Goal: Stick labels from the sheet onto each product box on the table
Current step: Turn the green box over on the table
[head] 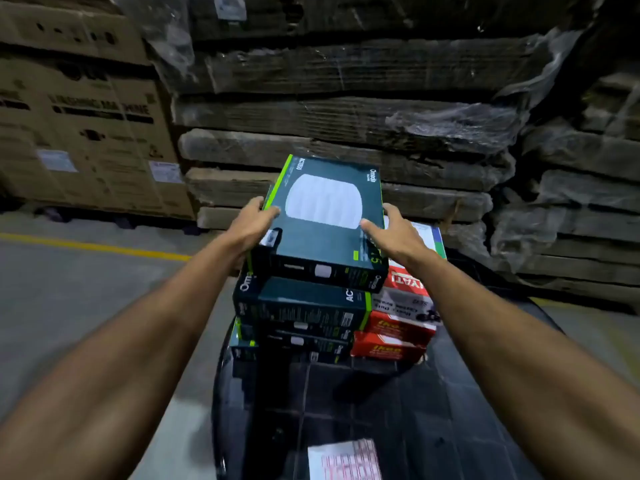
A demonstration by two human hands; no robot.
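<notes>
Currently both my hands are on the top teal box (322,220), which sits tilted at the head of the teal stack (298,317) on the dark counter (398,410). My left hand (249,230) wraps the box's left edge, thumb on the top face and fingers curled under the side. My right hand (398,237) lies against the right edge with the thumb laid over the top face; the other fingers are hidden behind the box, so I read this as a grasp but cannot fully confirm it.

Step in hand, by my judgement: handling the top box, either lifting it off or setting it square, not yet labelling. Neither hand holds a label.

Label sheet (346,459) lies flat at the near edge of the counter, well apart from the stack, white with reddish print; the blur is too heavy to count labels.

Red boxes (394,337) are stacked just beside the teal ones on the right.

Next move probably calls for placing this box within reach with a flat face up, then freeing one hand to peel a label from the sheet. Keep the stack below from shifting as the box moves.
</notes>
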